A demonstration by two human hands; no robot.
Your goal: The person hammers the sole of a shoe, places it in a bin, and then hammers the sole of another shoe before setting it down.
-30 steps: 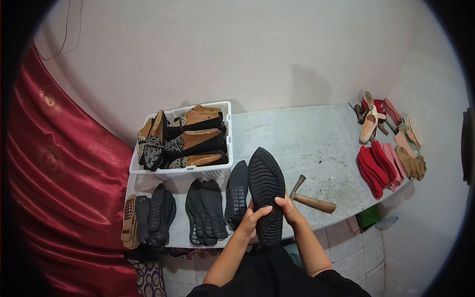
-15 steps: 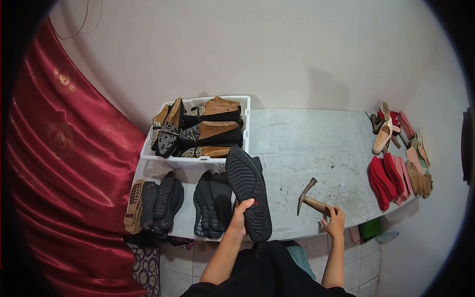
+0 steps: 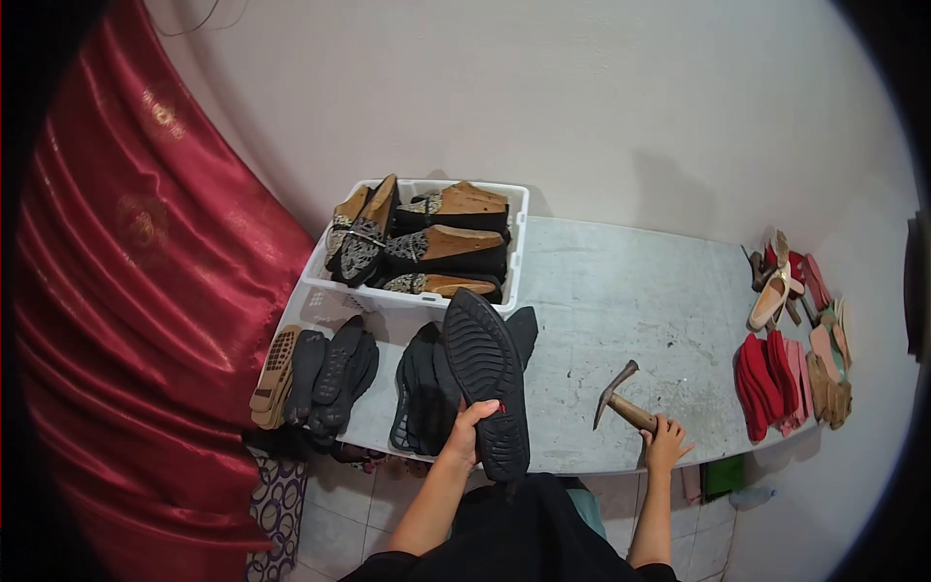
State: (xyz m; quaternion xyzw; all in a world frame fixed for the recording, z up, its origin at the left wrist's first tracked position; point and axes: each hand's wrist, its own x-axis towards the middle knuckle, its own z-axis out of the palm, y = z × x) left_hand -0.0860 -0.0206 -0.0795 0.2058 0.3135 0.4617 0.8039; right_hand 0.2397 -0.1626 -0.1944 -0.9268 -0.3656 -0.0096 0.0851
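Note:
My left hand [image 3: 468, 436] is closed round a black shoe sole [image 3: 485, 354], thumb across its ridged tread near a small red mark. Its pointed end is up, and a dark shape shows behind it on the right. My right hand [image 3: 665, 448] has thumb and fingers at the end of the wooden handle of a hammer [image 3: 630, 409], its outer fingers stretched out. The metal head of the hammer points away from me, close over the table.
A white crate [image 3: 521, 233] of shoes on wooden lasts stands on the table [image 3: 601, 281]. Several black soles [image 3: 335, 373] and brown soles [image 3: 274, 378] lie along the left. Red pieces [image 3: 766, 383] and loose shoes [image 3: 771, 299] are at the right. A red curtain [image 3: 165, 291] hangs on the left.
The view has shifted, moving the crate and table rightward in it. My right hand's outer fingers have spread; the sole is tilted slightly more to the left.

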